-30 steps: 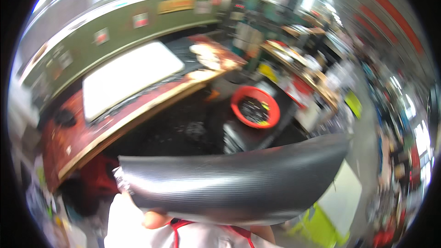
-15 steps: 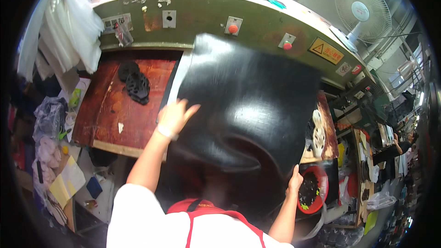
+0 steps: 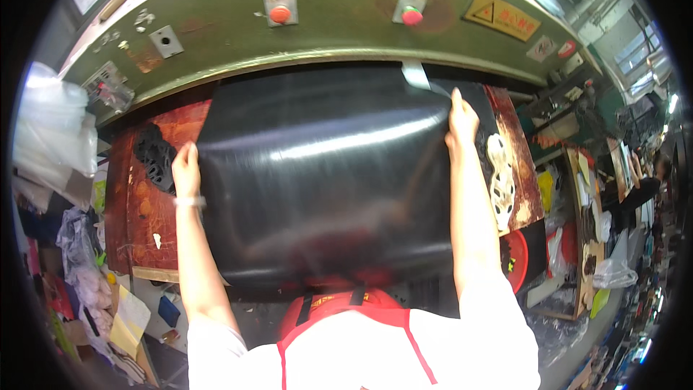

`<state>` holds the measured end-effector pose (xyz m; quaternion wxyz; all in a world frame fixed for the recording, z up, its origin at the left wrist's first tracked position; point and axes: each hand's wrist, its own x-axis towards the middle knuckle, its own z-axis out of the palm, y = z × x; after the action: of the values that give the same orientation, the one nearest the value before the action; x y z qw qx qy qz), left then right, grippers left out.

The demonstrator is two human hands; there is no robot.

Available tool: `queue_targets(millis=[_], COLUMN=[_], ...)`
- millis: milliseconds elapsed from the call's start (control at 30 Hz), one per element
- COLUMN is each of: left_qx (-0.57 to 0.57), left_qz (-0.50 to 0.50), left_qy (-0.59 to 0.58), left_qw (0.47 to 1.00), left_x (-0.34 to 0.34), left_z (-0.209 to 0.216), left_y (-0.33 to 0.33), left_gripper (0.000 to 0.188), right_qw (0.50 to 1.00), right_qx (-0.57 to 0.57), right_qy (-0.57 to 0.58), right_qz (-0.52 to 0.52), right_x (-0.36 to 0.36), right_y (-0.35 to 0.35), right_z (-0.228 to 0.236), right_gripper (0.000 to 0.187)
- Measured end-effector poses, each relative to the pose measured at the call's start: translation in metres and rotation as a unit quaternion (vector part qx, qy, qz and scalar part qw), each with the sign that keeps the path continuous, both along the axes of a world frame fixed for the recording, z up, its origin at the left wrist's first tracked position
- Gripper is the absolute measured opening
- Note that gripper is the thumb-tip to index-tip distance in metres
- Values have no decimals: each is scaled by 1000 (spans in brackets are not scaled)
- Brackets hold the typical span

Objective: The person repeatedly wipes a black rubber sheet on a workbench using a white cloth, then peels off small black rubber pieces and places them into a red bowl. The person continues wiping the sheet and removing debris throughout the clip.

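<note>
A large, glossy black sheet (image 3: 325, 188) spans the middle of the wooden work surface, its far end lying under the green machine beam. My left hand (image 3: 186, 170) pinches the sheet's left edge. At the far right edge, my right hand (image 3: 462, 121) is closed on the sheet, near a small pale strip (image 3: 416, 75). The sheet bows between both hands, and its near end hangs close to my red apron (image 3: 339, 309). Beside my left hand lies a cluster of black cut-out pieces (image 3: 153, 157). White perforated pieces (image 3: 500, 180) lie to the right of my right forearm.
Across the back runs the green machine beam (image 3: 224, 29) with a red button (image 3: 280, 14) and another red button (image 3: 412, 16). A red bin (image 3: 515, 260) stands at the right. Clear plastic sheeting (image 3: 54, 130) hangs at the left. Another person (image 3: 639, 191) is at the far right.
The sheet has turned and spread flatter, its far end now under the beam. My left hand has moved left and closed on its edge; my right hand has moved up to the far right.
</note>
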<state>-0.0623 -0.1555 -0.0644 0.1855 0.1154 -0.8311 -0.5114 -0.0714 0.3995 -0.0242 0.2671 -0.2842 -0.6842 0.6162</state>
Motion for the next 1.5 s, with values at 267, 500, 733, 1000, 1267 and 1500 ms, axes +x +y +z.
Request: queue_targets(millis=[267, 500, 733, 1000, 1267, 1500], left_qx=[-484, -525, -539, -517, -495, -118], left_qz=[-241, -198, -169, -178, -177, -175], left_qy=[-65, -75, -96, -90, -49, 150], left_qw=[838, 825, 820, 832, 849, 966], left_x=[79, -12, -78, -84, -90, -74], left_z=[-21, -26, -41, -43, -53, -39], left_y=[160, 172, 183, 178, 172, 148], left_gripper=[59, 58, 53, 53, 52, 27], right_qw=[862, 810, 879, 927, 695, 712], right_qx=[478, 501, 431, -324, -657, -624], right_qy=[-163, -295, -193, 139, 288, 314], right_qz=[-43, 74, 71, 129, -43, -75], right_x=[133, 239, 235, 237, 221, 199], right_y=[80, 147, 161, 120, 61, 59], right_z=[-67, -78, -68, -19, -50, -31], right_gripper=[63, 90, 92, 80, 92, 76])
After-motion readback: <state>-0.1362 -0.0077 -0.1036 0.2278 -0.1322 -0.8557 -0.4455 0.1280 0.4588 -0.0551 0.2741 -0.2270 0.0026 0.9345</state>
